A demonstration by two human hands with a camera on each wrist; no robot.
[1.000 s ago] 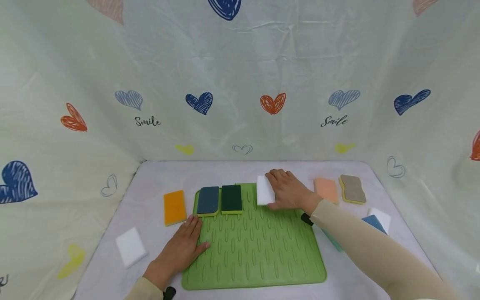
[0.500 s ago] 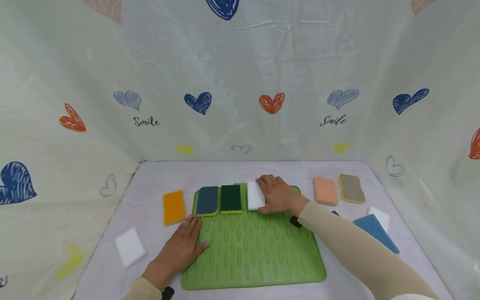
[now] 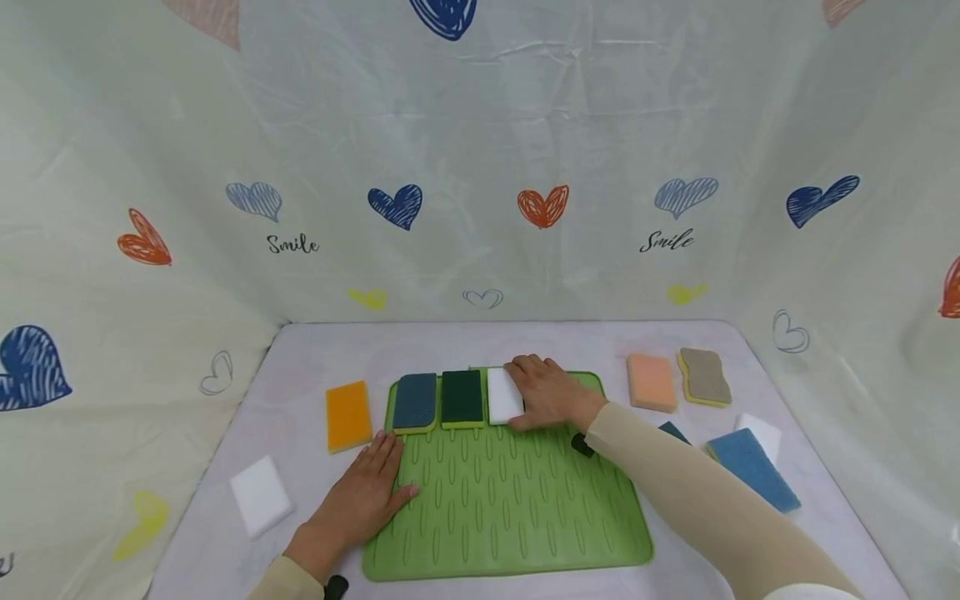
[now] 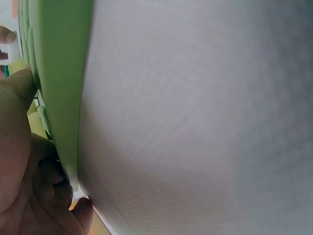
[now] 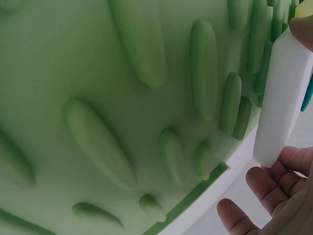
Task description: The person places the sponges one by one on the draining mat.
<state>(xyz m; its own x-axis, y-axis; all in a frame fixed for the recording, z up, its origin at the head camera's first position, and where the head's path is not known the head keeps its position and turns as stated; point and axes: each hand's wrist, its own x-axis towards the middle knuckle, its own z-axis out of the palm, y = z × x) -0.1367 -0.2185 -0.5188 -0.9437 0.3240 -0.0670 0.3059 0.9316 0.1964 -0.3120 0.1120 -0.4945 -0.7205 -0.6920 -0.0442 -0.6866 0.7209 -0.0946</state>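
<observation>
A green ribbed mat [image 3: 517, 517] lies on the table. Along its far edge sit a blue-grey sponge [image 3: 415, 402] and a dark green sponge [image 3: 462, 397], both with yellow undersides. Just right of these, my right hand [image 3: 551, 393] grips a white sponge [image 3: 504, 396] between thumb and fingers. The right wrist view has the thumb at one end of this white block [image 5: 283, 98] and fingertips at the other. My left hand [image 3: 360, 492] rests on the mat's left edge with fingers extended. The left wrist view catches part of that hand [image 4: 29, 171] against the mat's side.
Left of the mat lie an orange sponge [image 3: 348, 417] and a white sponge [image 3: 261, 496]. To its right are a peach sponge [image 3: 651, 383], a wavy grey-topped sponge [image 3: 705, 377], a blue sponge [image 3: 753, 469] partly over a white one [image 3: 763, 433], and a partly hidden dark green piece [image 3: 673, 431].
My right hand has moved left and slightly nearer with the white sponge, bringing it beside the dark green sponge. The left hand has stayed in place.
</observation>
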